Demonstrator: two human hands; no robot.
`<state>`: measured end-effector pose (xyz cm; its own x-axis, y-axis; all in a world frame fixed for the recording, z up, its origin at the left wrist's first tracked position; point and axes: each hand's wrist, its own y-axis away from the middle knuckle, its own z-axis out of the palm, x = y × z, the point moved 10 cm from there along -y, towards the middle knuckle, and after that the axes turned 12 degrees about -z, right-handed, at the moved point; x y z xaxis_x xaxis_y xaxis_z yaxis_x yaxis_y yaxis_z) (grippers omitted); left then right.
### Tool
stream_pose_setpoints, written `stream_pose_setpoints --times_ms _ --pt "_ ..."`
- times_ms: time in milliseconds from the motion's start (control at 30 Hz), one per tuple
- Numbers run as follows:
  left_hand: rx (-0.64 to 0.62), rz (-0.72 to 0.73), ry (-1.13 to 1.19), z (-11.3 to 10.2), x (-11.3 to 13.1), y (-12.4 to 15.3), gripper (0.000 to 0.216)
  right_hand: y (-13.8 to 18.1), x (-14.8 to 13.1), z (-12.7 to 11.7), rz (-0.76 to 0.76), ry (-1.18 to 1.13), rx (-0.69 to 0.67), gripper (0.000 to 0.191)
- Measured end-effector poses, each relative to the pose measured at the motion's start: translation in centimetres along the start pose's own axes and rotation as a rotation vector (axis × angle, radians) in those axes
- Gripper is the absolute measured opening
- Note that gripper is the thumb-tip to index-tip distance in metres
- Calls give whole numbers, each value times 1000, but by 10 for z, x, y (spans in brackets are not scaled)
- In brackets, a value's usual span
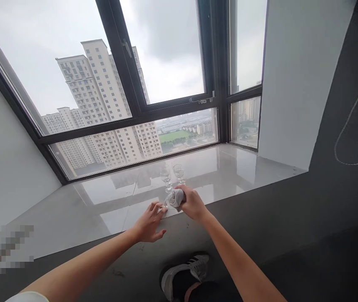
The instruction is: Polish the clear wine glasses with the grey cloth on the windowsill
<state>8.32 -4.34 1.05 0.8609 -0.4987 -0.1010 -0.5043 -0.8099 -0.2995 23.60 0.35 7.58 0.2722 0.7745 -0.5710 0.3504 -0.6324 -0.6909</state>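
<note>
On the pale window sill (110, 207), two clear stemmed glasses stand upright, one glass (165, 178) on the left and another glass (178, 173) just right of it. Nearer the sill's front edge is a third clear glass piece (167, 202), partly covered by a light grey cloth (176, 197). My right hand (192, 202) is closed around the cloth, bunched against this glass. My left hand (150, 222) has its thumb spread away and its bent fingertips at the glass's left side; whether they press on it is hard to see.
Beyond the sill rises a dark-framed window (135, 121) with a handle and latch. A white wall (295, 84) bounds the right side, and a beaded cord (338, 147) hangs farther right. Below the sill's front edge is a shoe (182, 272). A pixelated patch covers the lower left.
</note>
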Motion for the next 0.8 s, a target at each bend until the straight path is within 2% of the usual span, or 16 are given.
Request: stream_pose_setpoints --times_ms 200,300,400,567,700,800 --pt "-3 -12 -19 5 -3 1 73 7 18 4 120 54 -90 64" --pt "7 -27 -8 5 -6 1 71 10 31 8 173 22 -70 64" --pt "25 -44 32 3 -9 -1 69 10 39 11 177 -92 9 59" --pt "-7 -78 133 4 -18 -4 60 8 45 10 137 -409 190 50" --pt "-38 -104 179 10 -27 -5 61 4 45 -13 76 -537 344 46" --pt "-59 -126 207 14 -32 -5 60 5 49 -45 57 -497 478 40"
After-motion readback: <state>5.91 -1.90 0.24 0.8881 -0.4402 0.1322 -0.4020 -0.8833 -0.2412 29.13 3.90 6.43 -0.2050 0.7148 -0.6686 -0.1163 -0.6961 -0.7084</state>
